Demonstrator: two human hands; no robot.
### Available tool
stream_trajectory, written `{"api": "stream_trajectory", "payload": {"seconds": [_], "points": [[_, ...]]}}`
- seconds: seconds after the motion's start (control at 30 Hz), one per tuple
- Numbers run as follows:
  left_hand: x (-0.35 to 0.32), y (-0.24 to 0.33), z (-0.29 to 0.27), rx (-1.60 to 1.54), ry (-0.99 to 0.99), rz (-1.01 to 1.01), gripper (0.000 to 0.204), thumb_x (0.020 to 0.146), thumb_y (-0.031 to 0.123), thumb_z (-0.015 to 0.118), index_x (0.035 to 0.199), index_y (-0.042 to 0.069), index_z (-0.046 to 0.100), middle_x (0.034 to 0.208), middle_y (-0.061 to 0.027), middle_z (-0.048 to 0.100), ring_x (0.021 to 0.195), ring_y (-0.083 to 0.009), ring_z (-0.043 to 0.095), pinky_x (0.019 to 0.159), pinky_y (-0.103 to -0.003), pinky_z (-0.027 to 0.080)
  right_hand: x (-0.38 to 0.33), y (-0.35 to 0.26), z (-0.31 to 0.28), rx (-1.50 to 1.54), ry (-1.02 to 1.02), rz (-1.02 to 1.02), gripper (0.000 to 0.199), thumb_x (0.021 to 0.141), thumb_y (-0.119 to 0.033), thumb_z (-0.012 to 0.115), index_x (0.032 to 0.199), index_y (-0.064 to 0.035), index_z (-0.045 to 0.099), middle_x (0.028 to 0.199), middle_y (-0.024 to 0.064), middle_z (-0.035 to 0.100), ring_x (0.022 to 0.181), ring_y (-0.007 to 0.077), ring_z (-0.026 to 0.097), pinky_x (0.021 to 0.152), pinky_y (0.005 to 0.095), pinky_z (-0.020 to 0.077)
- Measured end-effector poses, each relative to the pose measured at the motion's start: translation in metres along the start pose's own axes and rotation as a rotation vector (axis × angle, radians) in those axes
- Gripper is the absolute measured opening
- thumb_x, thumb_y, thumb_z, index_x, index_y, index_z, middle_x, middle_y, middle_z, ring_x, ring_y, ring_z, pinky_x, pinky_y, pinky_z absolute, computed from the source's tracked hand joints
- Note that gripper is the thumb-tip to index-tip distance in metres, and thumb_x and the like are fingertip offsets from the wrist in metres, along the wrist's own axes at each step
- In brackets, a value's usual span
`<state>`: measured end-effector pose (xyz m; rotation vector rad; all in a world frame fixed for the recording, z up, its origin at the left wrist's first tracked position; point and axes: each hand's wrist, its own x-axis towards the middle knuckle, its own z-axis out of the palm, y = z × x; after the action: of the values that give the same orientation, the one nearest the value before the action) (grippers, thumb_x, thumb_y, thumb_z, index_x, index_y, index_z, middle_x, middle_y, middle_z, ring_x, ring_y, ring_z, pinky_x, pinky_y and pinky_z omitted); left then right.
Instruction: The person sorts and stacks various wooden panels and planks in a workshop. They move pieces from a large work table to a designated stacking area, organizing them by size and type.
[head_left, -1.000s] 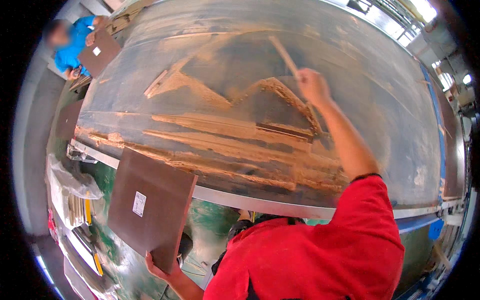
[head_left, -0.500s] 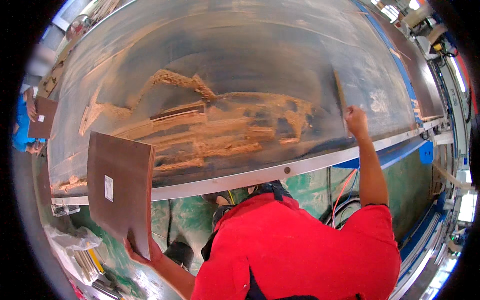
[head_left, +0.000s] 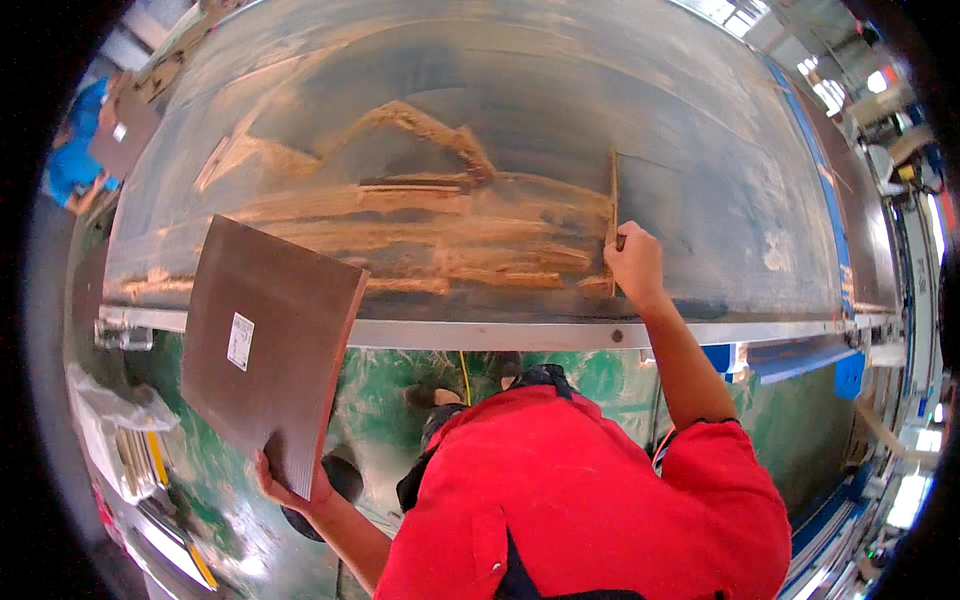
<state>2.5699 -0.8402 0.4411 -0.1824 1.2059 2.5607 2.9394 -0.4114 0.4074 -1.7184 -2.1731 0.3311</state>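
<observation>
My left hand (head_left: 298, 484) grips the lower corner of a brown board (head_left: 275, 335) with a white label, held up beside the table's front edge. My right hand (head_left: 634, 262) is closed round a thin wooden strip (head_left: 613, 190) that stands on edge on the dusty tabletop (head_left: 720, 190). Left of the strip lie streaks and ridges of orange-brown sawdust (head_left: 430, 235). Among the dust is a narrow dark strip (head_left: 415, 187). To the right of the wooden strip the surface is mostly dark, with a thin film of dust.
A metal rail (head_left: 480, 334) runs along the table's front edge. At the far left a person in blue (head_left: 75, 170) holds another brown labelled board (head_left: 128, 130). Below left on the green floor stands a white box (head_left: 110, 450) with plastic wrap. Machine rails (head_left: 915, 270) line the right side.
My right hand has swept the wooden strip leftward across the tabletop, up to the sawdust. The board in my left hand has shifted a little and stays held. The other person's board has also moved.
</observation>
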Motion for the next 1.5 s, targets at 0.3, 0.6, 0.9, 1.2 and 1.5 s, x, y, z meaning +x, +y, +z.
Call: {"api": "stream_trajectory", "payload": {"seconds": [0.3,0.6,0.9,1.2,1.5], "points": [[0.022,0.031,-0.082,0.419,0.182,0.372,0.056,0.077,0.033,0.063,0.122,0.0,0.055,0.126,-0.0166,0.052,0.115,-0.0324,0.05,0.095,-0.051,0.045,-0.003,-0.152,0.06,0.047,-0.082,-0.104,0.02,0.075,-0.011,0.067,0.089,0.0024,0.061,0.085,0.0229,0.065,0.084,0.0407,0.063,0.074,0.0461,0.05],[0.054,0.088,-0.123,0.001,0.232,0.021,0.05,0.082,0.03,0.058,0.12,-0.002,0.055,0.121,-0.0156,0.056,0.11,-0.0318,0.054,0.09,-0.048,0.047,0.012,-0.279,0.136,0.065,-0.071,-0.249,0.022,0.075,-0.014,0.068,0.084,0.0046,0.061,0.086,0.0258,0.065,0.084,0.042,0.063,0.072,0.0472,0.0503],[0.06,0.096,-0.141,-0.042,0.27,0.036,0.056,0.08,0.03,0.059,0.125,-0.001,0.051,0.119,-0.0168,0.057,0.109,-0.0332,0.055,0.09,-0.049,0.047,0.032,-0.394,0.235,0.118,-0.085,-0.351,0.022,0.071,-0.018,0.068,0.081,0.0009,0.063,0.081,0.0232,0.065,0.082,0.0408,0.063,0.073,0.0455,0.0499],[0.058,0.08,-0.154,-0.087,0.329,0.067,0.053,0.08,0.027,0.056,0.125,0.001,0.052,0.119,-0.0154,0.058,0.11,-0.0329,0.055,0.09,-0.053,0.047,0.039,-0.521,0.321,0.233,-0.215,-0.415,0.029,0.073,-0.022,0.072,0.087,0.0024,0.065,0.09,0.026,0.066,0.09,0.043,0.063,0.079,0.0481,0.0511],[0.053,0.066,-0.122,-0.041,0.377,0.238,0.047,0.081,0.027,0.054,0.119,0.0,0.056,0.115,-0.0158,0.062,0.104,-0.0322,0.059,0.09,-0.048,0.047,0.022,-0.631,0.372,0.448,-0.354,-0.505,0.031,0.074,-0.024,0.071,0.087,0.0032,0.067,0.089,0.0282,0.065,0.089,0.0419,0.065,0.079,0.0469,0.0529]]}}
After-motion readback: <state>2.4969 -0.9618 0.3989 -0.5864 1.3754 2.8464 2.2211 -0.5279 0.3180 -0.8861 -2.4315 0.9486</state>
